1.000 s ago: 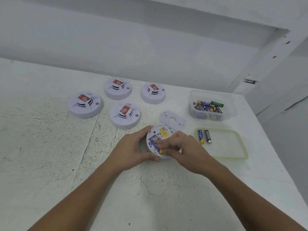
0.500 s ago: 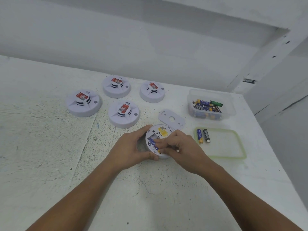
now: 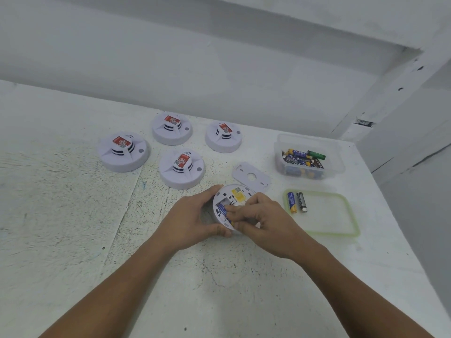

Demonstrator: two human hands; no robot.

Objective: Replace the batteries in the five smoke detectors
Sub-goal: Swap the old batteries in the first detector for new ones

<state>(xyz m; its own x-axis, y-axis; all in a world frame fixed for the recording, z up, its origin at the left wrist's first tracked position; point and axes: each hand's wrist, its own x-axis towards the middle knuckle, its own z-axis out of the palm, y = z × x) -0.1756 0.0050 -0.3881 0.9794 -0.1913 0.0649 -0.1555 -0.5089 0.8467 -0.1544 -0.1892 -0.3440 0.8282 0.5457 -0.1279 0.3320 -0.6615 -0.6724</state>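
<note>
Gripping an open smoke detector (image 3: 234, 194) at the centre of the frame, back side up, with the left hand (image 3: 195, 220) curled round its left rim. Pinching a blue battery (image 3: 221, 209) sitting in the detector's compartment with the curled fingertips of the right hand (image 3: 264, 222). Showing a loose cover plate (image 3: 251, 177) lying on the white worktop (image 3: 73, 215) just above, four other smoke detectors (image 3: 181, 170) sitting dome up at upper left, a clear tub (image 3: 338, 152) of batteries at upper right, and below it a green-rimmed lid (image 3: 341, 217) carrying two loose batteries (image 3: 292, 202) side by side.
</note>
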